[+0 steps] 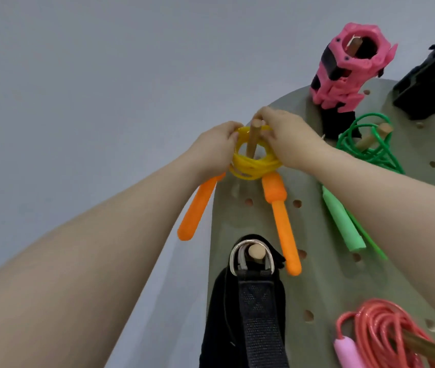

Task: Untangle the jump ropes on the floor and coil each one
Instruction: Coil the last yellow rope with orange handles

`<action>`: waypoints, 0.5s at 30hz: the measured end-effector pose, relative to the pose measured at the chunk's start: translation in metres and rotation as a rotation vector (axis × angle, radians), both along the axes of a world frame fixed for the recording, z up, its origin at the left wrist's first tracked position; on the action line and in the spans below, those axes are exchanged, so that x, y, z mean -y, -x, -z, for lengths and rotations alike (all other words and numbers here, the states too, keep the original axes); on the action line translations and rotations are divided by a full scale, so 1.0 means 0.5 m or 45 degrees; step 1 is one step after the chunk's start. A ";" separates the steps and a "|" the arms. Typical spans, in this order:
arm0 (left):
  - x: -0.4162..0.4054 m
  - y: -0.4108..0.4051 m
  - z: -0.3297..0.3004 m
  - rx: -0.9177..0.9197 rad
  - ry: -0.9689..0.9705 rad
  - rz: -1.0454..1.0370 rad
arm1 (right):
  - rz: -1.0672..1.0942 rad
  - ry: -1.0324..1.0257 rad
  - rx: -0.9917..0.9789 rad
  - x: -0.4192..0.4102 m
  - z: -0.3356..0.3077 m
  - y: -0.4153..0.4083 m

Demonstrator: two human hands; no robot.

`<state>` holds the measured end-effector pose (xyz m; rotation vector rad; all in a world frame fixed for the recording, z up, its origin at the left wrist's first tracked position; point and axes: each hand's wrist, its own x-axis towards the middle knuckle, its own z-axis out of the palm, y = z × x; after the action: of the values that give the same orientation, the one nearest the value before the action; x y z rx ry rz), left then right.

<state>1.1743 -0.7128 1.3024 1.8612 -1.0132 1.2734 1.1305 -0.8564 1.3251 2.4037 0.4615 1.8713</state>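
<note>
A coiled yellow jump rope (250, 166) with two orange handles (281, 221) hangs around a wooden peg (253, 139) on a grey-green pegboard (317, 235). My left hand (213, 150) grips the coil's left side. My right hand (288, 136) pinches its right side by the peg's tip. A green rope (362, 147) with green handles (341, 221) hangs coiled on a peg to the right. A red rope (386, 330) with a pink handle (346, 351) hangs coiled at the lower right.
A pink collar clamp (349, 67) and a black clamp (434, 75) sit on upper pegs. A black strap with a metal ring (250, 301) hangs on a lower peg. A plain grey wall (78, 75) fills the left.
</note>
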 end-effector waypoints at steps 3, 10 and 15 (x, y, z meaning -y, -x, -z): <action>0.041 -0.051 0.024 0.018 0.021 -0.189 | 0.249 0.018 0.060 0.021 0.025 -0.051; 0.059 -0.079 0.041 0.011 0.105 -0.278 | 0.109 -0.076 -0.071 0.033 0.049 -0.097; 0.041 -0.035 0.068 -0.198 0.024 -0.022 | 0.364 -0.016 -0.207 0.038 0.131 -0.030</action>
<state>1.1916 -0.7333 1.2682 1.9253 -0.9012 1.1243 1.1454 -0.8752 1.2598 2.4840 0.1040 1.5742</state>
